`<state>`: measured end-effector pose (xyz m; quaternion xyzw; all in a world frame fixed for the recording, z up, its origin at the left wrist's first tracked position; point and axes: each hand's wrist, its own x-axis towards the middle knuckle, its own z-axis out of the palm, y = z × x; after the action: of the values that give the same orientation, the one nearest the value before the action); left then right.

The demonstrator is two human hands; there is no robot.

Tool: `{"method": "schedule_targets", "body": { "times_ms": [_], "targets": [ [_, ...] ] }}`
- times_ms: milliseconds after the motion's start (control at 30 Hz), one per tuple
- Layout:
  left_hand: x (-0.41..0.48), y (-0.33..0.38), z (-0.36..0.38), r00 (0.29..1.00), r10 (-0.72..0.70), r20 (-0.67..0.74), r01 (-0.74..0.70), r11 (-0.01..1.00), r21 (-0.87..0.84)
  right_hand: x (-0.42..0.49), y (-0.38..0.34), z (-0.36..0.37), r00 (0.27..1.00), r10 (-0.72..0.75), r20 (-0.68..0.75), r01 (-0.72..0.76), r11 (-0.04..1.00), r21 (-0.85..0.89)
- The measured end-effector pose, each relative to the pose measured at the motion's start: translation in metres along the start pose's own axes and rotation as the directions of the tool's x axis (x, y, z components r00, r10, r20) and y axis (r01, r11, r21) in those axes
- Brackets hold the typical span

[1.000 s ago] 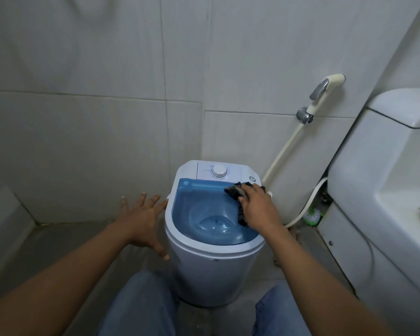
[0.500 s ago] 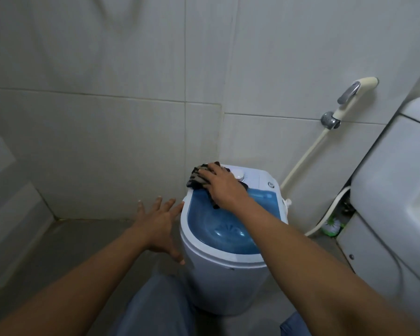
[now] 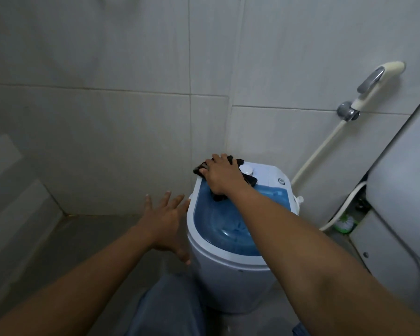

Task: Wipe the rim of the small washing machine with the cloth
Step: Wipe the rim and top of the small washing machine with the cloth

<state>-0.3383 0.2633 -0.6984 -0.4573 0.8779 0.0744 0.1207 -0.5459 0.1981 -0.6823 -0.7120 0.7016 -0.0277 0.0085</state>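
Observation:
A small white washing machine (image 3: 230, 280) with a blue translucent lid stands on the floor against the tiled wall. My right hand (image 3: 222, 174) presses a dark cloth (image 3: 250, 181) flat on the far left corner of the machine's top, beside the white dial (image 3: 246, 169). Most of the cloth is hidden under the hand. My left hand (image 3: 166, 225) hovers with fingers spread just left of the machine's rim (image 3: 192, 215), holding nothing; its thumb is close to the machine's side.
A bidet sprayer (image 3: 371, 86) hangs on the wall at right, its hose (image 3: 313, 161) running down behind the machine. A white toilet tank (image 3: 403, 195) fills the right edge. My knees in jeans (image 3: 170, 309) are below the machine. Tiled walls meet in a corner at left.
My right hand slid the cloth from the right side of the rim across the back to the far left corner. The view shifted left. The left hand stayed spread beside the machine.

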Motion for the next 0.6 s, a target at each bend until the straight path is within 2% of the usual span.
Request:
{"method": "schedule_targets", "body": {
  "times_ms": [133,267,367,500,600],
  "targets": [
    [0.001,0.002,0.006,1.0,0.0,-0.002,0.0,0.999,0.043,-0.002,-0.003,-0.002,0.998,0.066,-0.021,-0.067,0.998,-0.007],
    [0.002,0.002,0.003,1.0,-0.002,-0.001,0.002,0.999,0.053,-0.03,-0.001,0.0,0.997,-0.042,-0.071,0.044,0.998,0.037],
    [0.002,0.002,0.001,1.0,0.003,-0.002,-0.002,0.999,0.049,-0.053,0.003,0.002,0.998,-0.047,-0.036,0.051,0.994,0.099],
    [0.002,0.001,0.002,1.0,0.001,0.009,-0.001,1.0,0.02,-0.083,0.013,0.011,0.998,0.044,-0.048,-0.036,0.986,0.163],
    [0.002,0.0,0.0,1.0,-0.002,0.023,0.002,1.0,0.007,-0.099,0.033,0.017,0.972,0.222,-0.082,-0.2,0.956,0.217]
  ]
}}
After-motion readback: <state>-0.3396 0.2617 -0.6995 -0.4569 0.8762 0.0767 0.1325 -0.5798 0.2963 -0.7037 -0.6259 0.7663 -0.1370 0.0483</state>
